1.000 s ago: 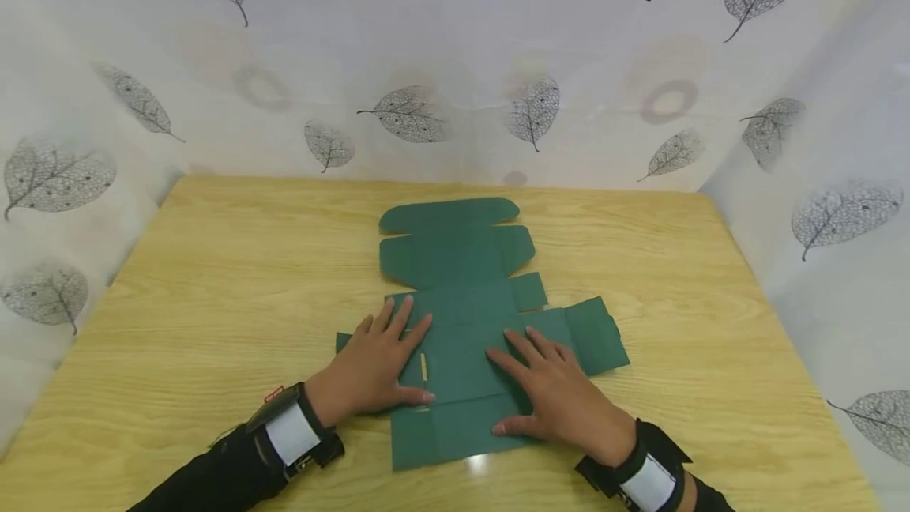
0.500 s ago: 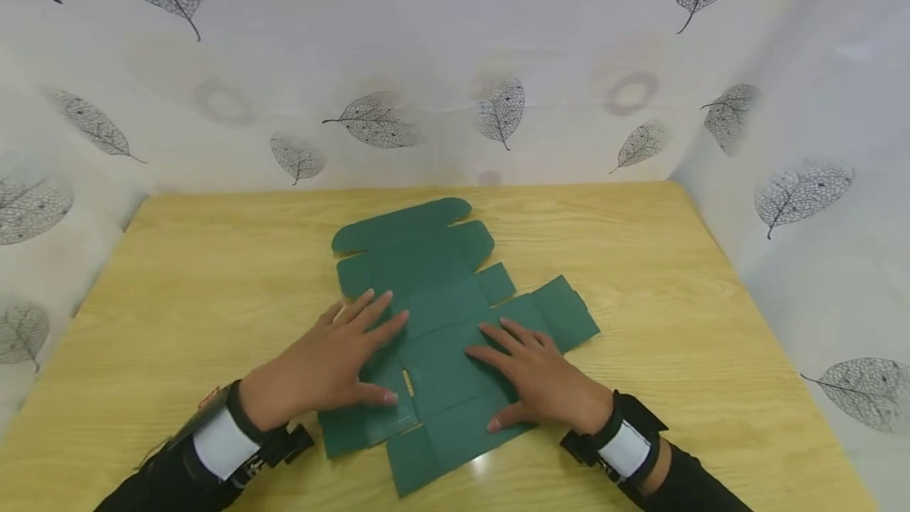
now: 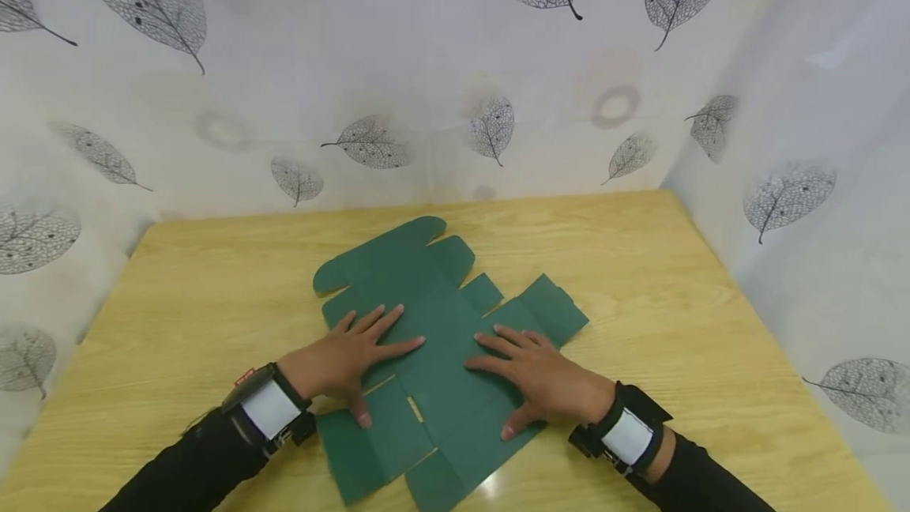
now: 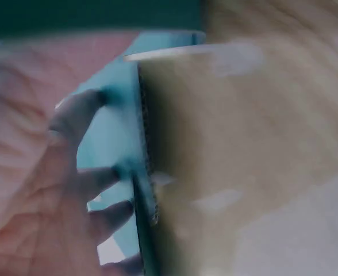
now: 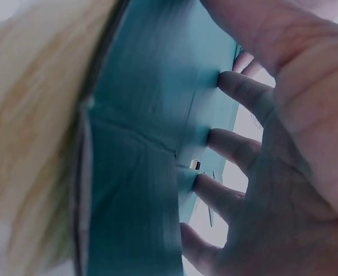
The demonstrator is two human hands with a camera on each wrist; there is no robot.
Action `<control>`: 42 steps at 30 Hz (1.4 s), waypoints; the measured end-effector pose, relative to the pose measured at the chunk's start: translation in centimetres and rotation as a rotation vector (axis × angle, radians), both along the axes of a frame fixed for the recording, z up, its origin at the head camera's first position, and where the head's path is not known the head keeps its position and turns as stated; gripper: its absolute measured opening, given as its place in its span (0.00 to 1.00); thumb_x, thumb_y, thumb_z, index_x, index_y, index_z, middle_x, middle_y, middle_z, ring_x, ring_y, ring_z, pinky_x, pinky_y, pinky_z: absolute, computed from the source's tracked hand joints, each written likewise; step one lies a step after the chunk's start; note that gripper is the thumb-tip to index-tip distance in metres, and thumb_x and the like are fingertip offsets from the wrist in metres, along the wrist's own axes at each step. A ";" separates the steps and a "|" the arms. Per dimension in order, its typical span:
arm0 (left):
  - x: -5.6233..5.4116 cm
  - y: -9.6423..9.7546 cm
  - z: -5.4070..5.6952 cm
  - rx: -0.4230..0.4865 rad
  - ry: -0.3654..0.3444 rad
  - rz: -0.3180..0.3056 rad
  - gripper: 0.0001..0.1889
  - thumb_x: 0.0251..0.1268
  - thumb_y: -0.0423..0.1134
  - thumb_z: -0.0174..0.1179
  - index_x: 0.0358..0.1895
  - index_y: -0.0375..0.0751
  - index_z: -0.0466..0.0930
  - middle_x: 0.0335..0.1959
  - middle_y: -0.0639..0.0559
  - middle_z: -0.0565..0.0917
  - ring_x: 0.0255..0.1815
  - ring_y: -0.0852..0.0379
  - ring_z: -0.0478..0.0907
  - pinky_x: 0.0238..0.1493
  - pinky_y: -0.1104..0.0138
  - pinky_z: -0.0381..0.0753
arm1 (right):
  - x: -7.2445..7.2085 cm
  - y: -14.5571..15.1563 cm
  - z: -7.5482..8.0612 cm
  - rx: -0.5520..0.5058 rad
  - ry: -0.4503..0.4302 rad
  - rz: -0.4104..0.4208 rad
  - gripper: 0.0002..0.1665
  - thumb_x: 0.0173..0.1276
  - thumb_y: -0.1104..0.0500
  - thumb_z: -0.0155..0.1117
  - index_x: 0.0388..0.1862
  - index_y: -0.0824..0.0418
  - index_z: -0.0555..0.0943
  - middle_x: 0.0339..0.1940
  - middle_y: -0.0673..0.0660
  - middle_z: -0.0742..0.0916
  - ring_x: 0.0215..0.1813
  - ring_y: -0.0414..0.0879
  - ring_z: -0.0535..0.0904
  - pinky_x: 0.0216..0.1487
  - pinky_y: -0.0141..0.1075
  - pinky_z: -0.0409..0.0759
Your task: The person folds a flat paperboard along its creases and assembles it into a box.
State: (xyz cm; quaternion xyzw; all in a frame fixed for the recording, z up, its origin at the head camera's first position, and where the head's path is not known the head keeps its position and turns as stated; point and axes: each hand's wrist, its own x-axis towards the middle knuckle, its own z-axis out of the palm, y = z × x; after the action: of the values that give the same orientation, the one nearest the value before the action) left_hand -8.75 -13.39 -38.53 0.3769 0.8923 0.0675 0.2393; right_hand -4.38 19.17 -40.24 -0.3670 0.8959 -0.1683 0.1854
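Note:
A green cardboard box blank (image 3: pixel 434 299), unfolded with side flaps and creases, lies flat and slanted on the wooden table. My left hand (image 3: pixel 348 358) rests on its left side, fingers spread, thumb over the left panel. On the right part of the sheet lies my right hand (image 3: pixel 540 378), fingers apart and fairly straight, thumb near the lower edge. In the left wrist view the fingertips touch the green cardboard (image 4: pixel 114 132) close to its edge. The right wrist view has the fingertips on the creased cardboard (image 5: pixel 146 86), by a small slot.
The wooden table (image 3: pixel 213 283) extends on both sides of the cardboard. Behind it hangs a white curtain (image 3: pixel 426 46) with a leaf print, which also runs along the right and left sides. Both wrists carry black straps (image 3: pixel 629 433).
The cardboard blank has turned counterclockwise, its far end swinging left and its near end right. My left hand lifted off the left flap and settled higher on the sheet. The view shifted too.

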 end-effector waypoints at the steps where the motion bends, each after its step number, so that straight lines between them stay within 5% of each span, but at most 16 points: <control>1: 0.0 0.1 -0.2 -0.011 -0.002 0.004 0.65 0.29 0.59 0.82 0.80 0.59 0.58 0.81 0.36 0.48 0.80 0.30 0.45 0.72 0.32 0.48 | -0.1 0.0 -0.1 0.001 0.001 0.006 0.57 0.48 0.36 0.79 0.77 0.46 0.68 0.80 0.58 0.65 0.80 0.63 0.54 0.70 0.64 0.59; 7: 0.3 0.3 -1.1 0.011 0.025 0.035 0.64 0.27 0.57 0.82 0.79 0.60 0.59 0.81 0.36 0.49 0.79 0.30 0.47 0.69 0.30 0.51 | -0.3 0.3 -0.1 0.012 0.015 0.011 0.57 0.47 0.35 0.78 0.76 0.46 0.69 0.79 0.59 0.65 0.79 0.64 0.55 0.70 0.65 0.59; 15: 3.2 0.0 -1.4 0.059 -0.006 0.288 0.61 0.31 0.57 0.81 0.79 0.56 0.61 0.81 0.33 0.48 0.79 0.27 0.45 0.65 0.26 0.53 | -1.8 -1.2 0.9 -0.039 0.090 0.069 0.55 0.54 0.31 0.73 0.77 0.51 0.67 0.79 0.66 0.64 0.77 0.69 0.57 0.67 0.67 0.61; 21: 4.7 3.2 -1.8 0.027 0.091 0.418 0.60 0.33 0.63 0.79 0.79 0.54 0.62 0.79 0.27 0.51 0.76 0.23 0.49 0.59 0.26 0.64 | -1.9 -1.2 1.0 -0.018 0.093 -0.012 0.57 0.54 0.29 0.71 0.78 0.55 0.67 0.77 0.72 0.64 0.74 0.77 0.58 0.62 0.72 0.63; 27: 4.6 7.9 -2.0 -0.082 0.178 0.399 0.61 0.35 0.71 0.74 0.79 0.57 0.60 0.78 0.30 0.56 0.76 0.27 0.56 0.56 0.35 0.75 | -1.9 1.2 -0.4 0.100 0.078 -0.113 0.63 0.46 0.26 0.73 0.76 0.56 0.68 0.75 0.74 0.66 0.71 0.82 0.59 0.56 0.77 0.63; 34: 2.5 12.0 -2.0 -0.121 0.233 0.167 0.60 0.41 0.77 0.67 0.81 0.62 0.54 0.79 0.33 0.54 0.77 0.31 0.57 0.57 0.40 0.77 | 0.2 5.2 -0.9 0.167 0.094 -0.312 0.67 0.39 0.23 0.74 0.77 0.53 0.68 0.75 0.73 0.66 0.69 0.83 0.60 0.52 0.78 0.64; 36: 2.1 12.1 -1.7 -0.108 0.200 0.146 0.59 0.43 0.75 0.67 0.81 0.62 0.54 0.80 0.33 0.53 0.77 0.31 0.55 0.59 0.39 0.75 | 0.5 5.5 -0.9 0.150 0.095 -0.323 0.67 0.39 0.23 0.75 0.77 0.53 0.68 0.75 0.73 0.65 0.69 0.83 0.60 0.51 0.79 0.64; 42: -0.2 11.1 0.4 -0.011 -0.059 0.160 0.55 0.48 0.66 0.73 0.81 0.62 0.54 0.82 0.39 0.46 0.81 0.33 0.44 0.70 0.32 0.55 | -0.1 6.9 -0.4 0.125 0.042 -0.306 0.66 0.40 0.25 0.76 0.77 0.51 0.67 0.77 0.70 0.64 0.73 0.80 0.56 0.56 0.80 0.60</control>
State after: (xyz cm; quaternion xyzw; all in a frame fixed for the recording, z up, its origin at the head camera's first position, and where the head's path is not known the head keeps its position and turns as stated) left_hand -8.96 -2.28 -38.17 0.3007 0.9126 0.0926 0.2611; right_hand -4.50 26.12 -40.61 -0.2174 0.9537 -0.1309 0.1615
